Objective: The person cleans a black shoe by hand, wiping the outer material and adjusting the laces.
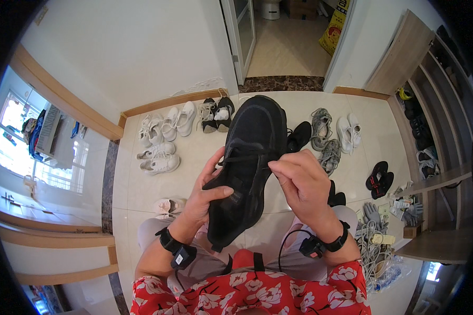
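Note:
A black lace-up shoe (256, 130) is held up in front of me, toe pointing away. My left hand (205, 189) grips it from the left side, thumb pressed on the edge of the opening near the heel. Along its right side, the fingers of my right hand (299, 179) pinch at the end of the black shoelace (252, 158), close to the eyelets. The lace crosses the tongue. Both wrists carry a strapped black device with a cable. Another black shoe (299, 136) stands on the floor, partly hidden behind the held one.
White sneakers (159, 157) stand on the tiled floor (205, 157) at left, beside black-and-grey shoes (216, 114). Grey sneakers (325, 138), white shoes (349, 132) and black slippers (379, 180) lie right. An open shoe cabinet (429, 130), grey gloves (374, 215) and tangled cables (372, 252) are farther right.

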Available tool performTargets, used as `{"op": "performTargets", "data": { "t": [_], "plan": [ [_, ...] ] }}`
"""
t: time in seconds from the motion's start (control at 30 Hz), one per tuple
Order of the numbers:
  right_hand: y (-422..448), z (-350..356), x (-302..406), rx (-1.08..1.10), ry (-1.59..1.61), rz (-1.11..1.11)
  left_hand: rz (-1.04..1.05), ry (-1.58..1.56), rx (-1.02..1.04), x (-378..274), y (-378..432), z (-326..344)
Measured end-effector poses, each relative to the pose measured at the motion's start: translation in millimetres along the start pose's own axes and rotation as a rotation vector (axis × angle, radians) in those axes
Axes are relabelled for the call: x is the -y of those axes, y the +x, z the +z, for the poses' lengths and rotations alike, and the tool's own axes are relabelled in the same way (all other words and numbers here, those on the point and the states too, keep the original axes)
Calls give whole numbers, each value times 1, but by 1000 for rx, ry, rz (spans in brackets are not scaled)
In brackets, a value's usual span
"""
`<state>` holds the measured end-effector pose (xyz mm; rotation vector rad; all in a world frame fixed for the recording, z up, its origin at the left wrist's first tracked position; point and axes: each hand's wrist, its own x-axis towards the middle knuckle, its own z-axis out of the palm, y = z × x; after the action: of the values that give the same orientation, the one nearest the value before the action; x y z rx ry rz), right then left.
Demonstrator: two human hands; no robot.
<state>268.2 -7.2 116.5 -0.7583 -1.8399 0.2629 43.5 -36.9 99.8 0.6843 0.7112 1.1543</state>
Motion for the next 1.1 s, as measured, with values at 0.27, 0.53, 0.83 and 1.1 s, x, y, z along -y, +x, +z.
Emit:
{"op": "performTargets", "data": {
  "t": [0.27,0.53,0.83,1.1],
  "plan": [
    [1,1,2,12,-59,-20,33,7,-15,3,0,-8],
    [-1,4,2,14,-132,-41,46,46,-50,5,1,-10],
    [-3,5,2,54,-276,-119,196,243,-82,9,1,-12],
    [-5,11,0,80,-286,-75,317,480,-128,14,1,-14]
  ]
}}
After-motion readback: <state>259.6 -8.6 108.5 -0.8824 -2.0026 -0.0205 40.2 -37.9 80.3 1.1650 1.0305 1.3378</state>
